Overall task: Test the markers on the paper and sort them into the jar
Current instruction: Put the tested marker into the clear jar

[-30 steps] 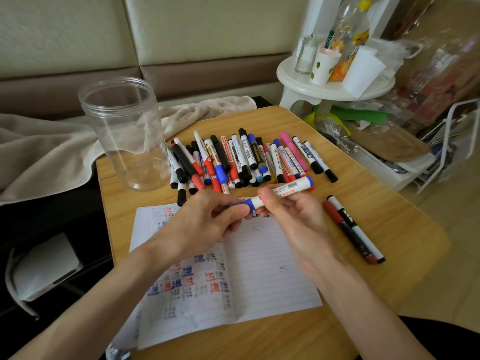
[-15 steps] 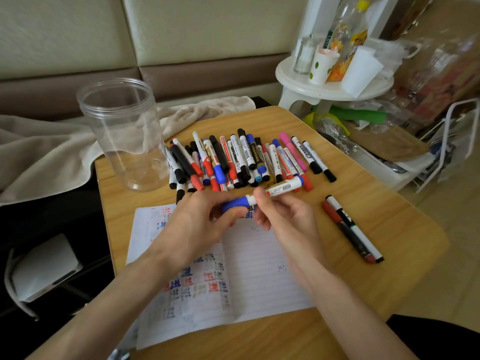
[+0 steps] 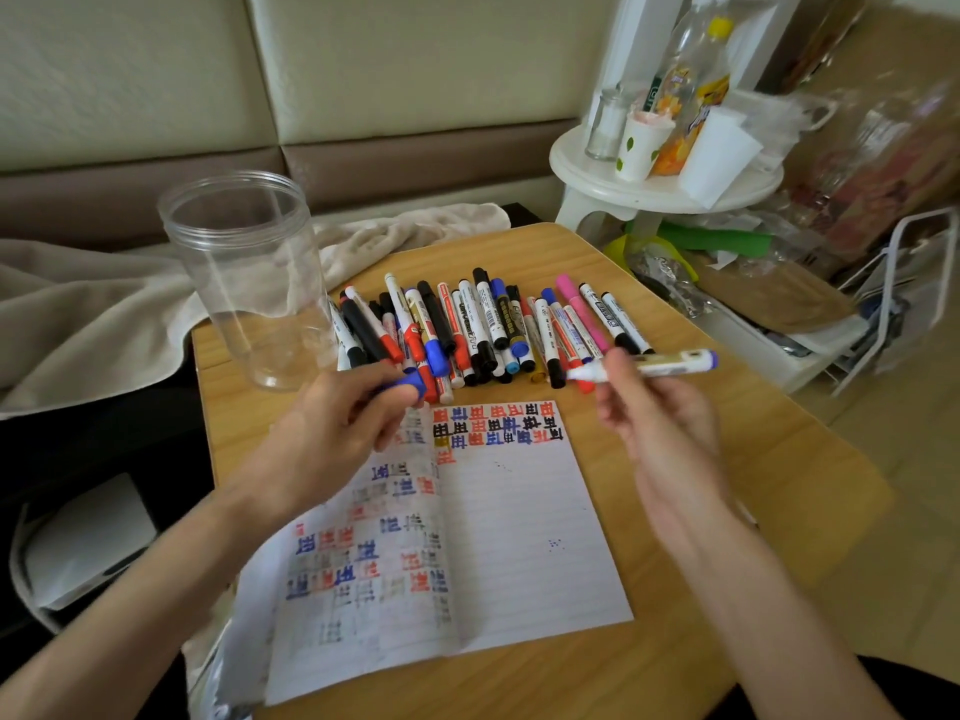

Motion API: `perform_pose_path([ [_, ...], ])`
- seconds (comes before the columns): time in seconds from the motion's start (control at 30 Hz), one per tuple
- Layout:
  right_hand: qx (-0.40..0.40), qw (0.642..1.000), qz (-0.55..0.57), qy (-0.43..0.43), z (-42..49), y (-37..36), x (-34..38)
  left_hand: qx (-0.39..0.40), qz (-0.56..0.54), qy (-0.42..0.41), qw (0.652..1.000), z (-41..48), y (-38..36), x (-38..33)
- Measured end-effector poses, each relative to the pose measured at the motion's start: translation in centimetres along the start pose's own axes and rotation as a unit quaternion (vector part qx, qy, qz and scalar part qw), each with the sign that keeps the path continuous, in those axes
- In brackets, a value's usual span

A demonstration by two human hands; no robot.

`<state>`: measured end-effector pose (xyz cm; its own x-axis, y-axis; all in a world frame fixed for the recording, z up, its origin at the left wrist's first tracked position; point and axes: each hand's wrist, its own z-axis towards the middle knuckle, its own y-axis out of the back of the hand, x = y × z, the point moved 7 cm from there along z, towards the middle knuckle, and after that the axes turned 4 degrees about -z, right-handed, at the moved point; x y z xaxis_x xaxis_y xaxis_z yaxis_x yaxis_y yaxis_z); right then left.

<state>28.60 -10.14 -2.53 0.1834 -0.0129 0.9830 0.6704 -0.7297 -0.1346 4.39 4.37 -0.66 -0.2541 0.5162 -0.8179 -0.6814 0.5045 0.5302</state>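
Clear plastic, the jar (image 3: 244, 283) stands upright and lidless at the upper left of the table (image 3: 779, 491). Through its wall only the tabletop and the blanket (image 3: 78, 314) behind it show, and no marker is in it. Just to its right the pile (image 3: 483, 324) of capped markers lies in a rough row across the far half of the table: black, red and blue ones, and one pink.

Below the pile, at the centre of the frame, the lined paper (image 3: 514, 537) lies flat with a fold down its middle. Its left half and the top of its right half carry rows of red, blue and black test marks.

The left hand (image 3: 343, 423) hovers over the paper's upper left corner, its thumb and fingers curled and pinching a blue cap (image 3: 413, 388). The right hand (image 3: 660, 413), right of centre, grips a white-barrelled marker (image 3: 649, 367) and holds it nearly level above the table. Its uncapped end points left toward the pile and its blue butt points right. Cap and marker are well apart, and the tip is off the paper.

At the upper right, a white round stool (image 3: 670, 192) bears a paper cup (image 3: 641, 145) with something pinkish at its mouth, a small glass (image 3: 608, 124) and a tall bottle (image 3: 696, 90) with a yellow cap and an orange label. What they hold I cannot tell.
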Motion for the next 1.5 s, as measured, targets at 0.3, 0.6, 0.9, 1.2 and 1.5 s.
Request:
perform_pose_path([
  [0.3,0.053,0.99,-0.13,0.014,-1.7,-3.3,-2.4,0.067,0.101,-0.027,0.992,-1.4,-2.3,0.1],
  [0.6,0.076,0.981,-0.169,0.055,-1.7,-6.3,-3.8,0.112,0.111,-0.025,0.987,-1.7,-2.9,1.5],
  [0.9,0.09,0.974,-0.171,0.115,-1.6,-7.2,-4.8,0.087,0.144,-0.022,0.986,-2.0,-2.2,1.5],
  [1.2,0.094,0.972,-0.176,0.12,-1.5,-7.2,-5.0,0.086,0.157,-0.002,0.984,-2.0,-1.8,1.5],
  [1.5,0.091,0.968,-0.198,0.127,-1.5,-7.2,-5.0,0.091,0.171,0.009,0.981,-2.1,-1.6,1.3],
])
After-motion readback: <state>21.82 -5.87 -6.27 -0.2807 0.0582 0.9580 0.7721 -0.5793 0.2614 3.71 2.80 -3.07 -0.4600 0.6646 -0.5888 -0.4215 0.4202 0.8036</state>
